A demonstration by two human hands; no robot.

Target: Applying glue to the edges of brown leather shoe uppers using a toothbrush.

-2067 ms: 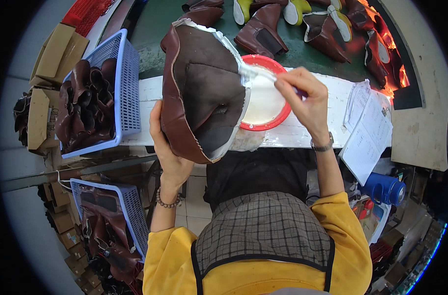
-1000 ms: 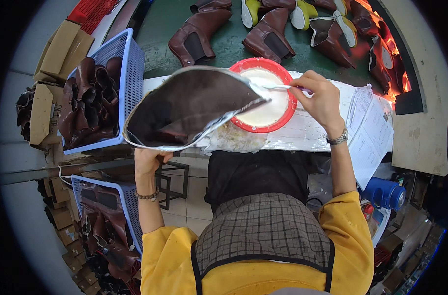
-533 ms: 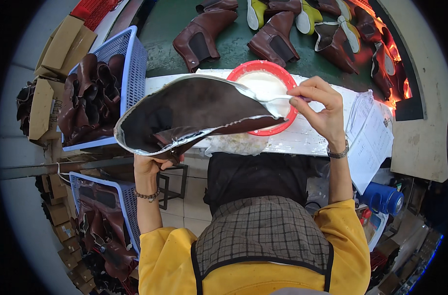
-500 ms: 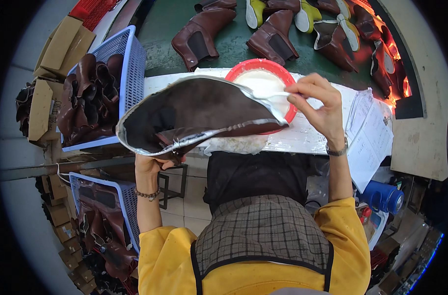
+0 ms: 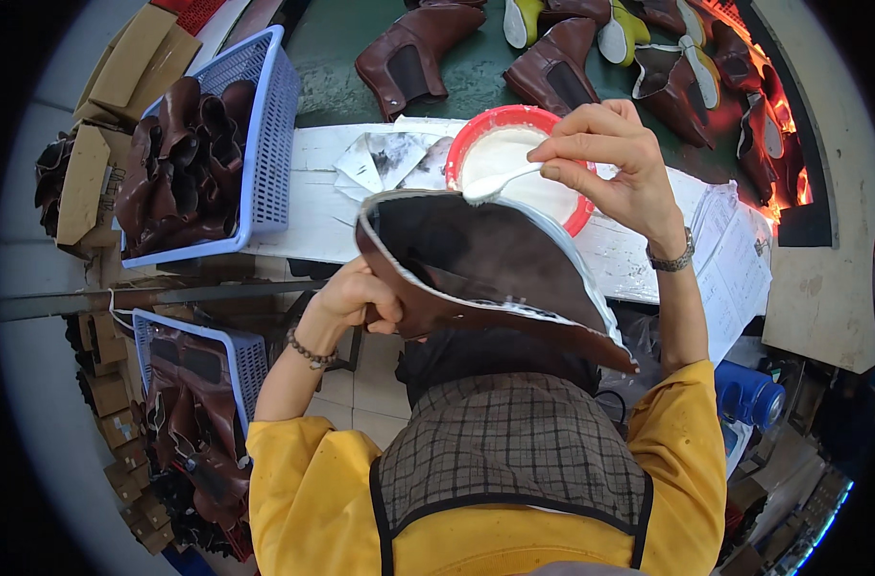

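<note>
My left hand (image 5: pixel 359 296) grips a brown leather boot upper (image 5: pixel 456 312) by its left side, its open lower edge turned up and its dark lining showing. White paste lines much of that edge. Pinched between thumb and fingers of my right hand (image 5: pixel 610 163) is a small white brush (image 5: pixel 500 180). Its head meets the far edge of the upper, in front of a red bowl (image 5: pixel 581 217) of white paste (image 5: pixel 490 156). The bowl stands on the white board just beyond the upper.
A blue basket (image 5: pixel 272 144) of brown boot uppers is at the left, a second blue basket (image 5: pixel 250 370) below it. Boots (image 5: pixel 413 62) lie on the green bench (image 5: pixel 332 58). Papers (image 5: pixel 730 259) and a blue bottle (image 5: pixel 749 396) are at the right. Something glows orange at the far right.
The boot upper has swung round, its right end coming down toward me. My left hand has risen with it. The brush has shifted left along the edge, and more of the bowl shows.
</note>
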